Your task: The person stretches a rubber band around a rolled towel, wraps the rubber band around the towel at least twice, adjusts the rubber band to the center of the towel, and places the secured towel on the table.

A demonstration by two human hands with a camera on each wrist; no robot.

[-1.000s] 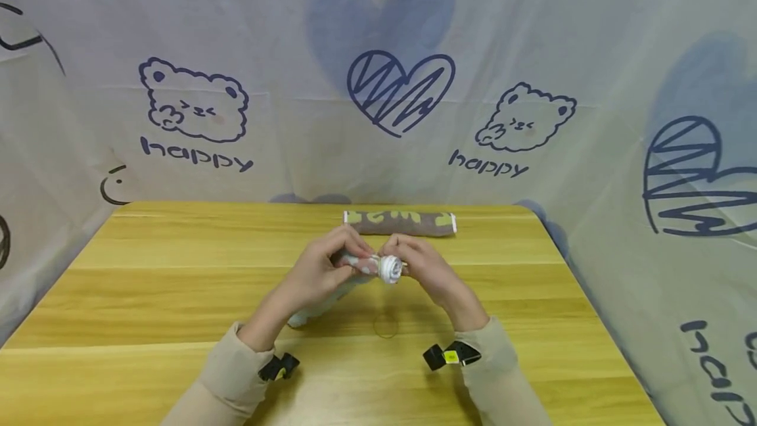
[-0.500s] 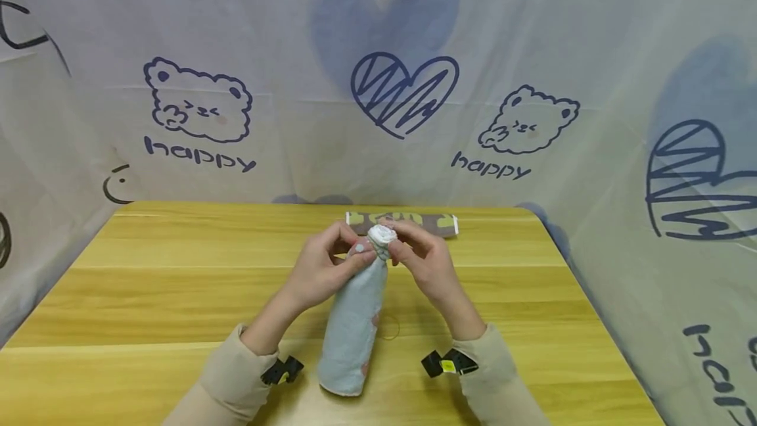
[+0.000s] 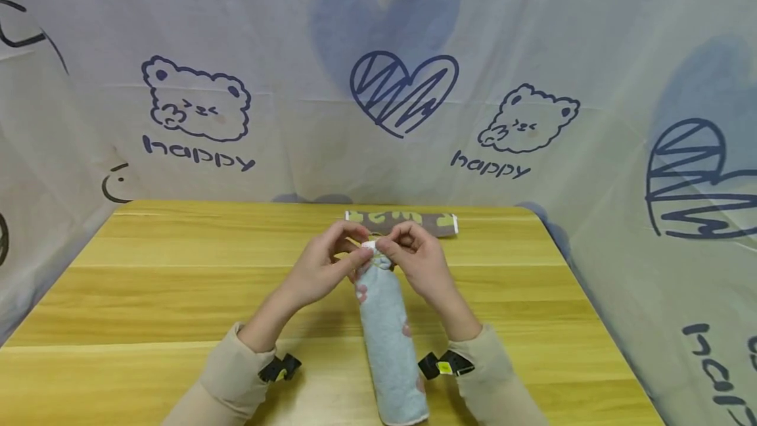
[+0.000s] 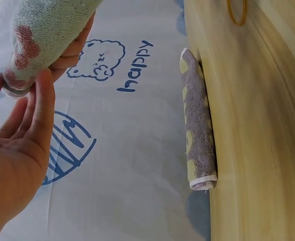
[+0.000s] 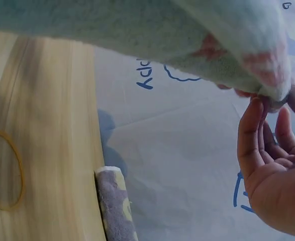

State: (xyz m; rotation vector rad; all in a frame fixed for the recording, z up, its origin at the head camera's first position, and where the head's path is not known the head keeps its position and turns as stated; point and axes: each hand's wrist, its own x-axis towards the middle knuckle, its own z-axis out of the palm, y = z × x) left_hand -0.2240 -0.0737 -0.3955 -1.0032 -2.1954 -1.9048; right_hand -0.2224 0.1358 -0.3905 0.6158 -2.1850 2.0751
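A rolled light blue towel [image 3: 387, 340] with pink patches hangs lengthwise toward me, its gathered white end uppermost. My left hand [image 3: 322, 261] pinches that end between thumb and fingers. On its other side, my right hand [image 3: 416, 258] has thumb and forefinger pinched at the same end, where a thin yellowish rubber band [image 3: 376, 235] shows between the hands. In the right wrist view the right fingertips meet at the towel's tip, and the band there is hidden. The left wrist view shows the left fingers [image 4: 44, 100] against the towel's narrow end.
A second rolled towel [image 3: 402, 223], brown-grey with yellow patches, lies at the table's back edge. Another rubber band [image 5: 21, 173] lies on the wooden table [image 3: 177, 307]. A patterned cloth [image 3: 296, 117] hangs behind.
The light blue towel has swung from pointing away under the hands to hanging toward me, then rightward. Its white end has turned away from view. Both hands stay at that end.
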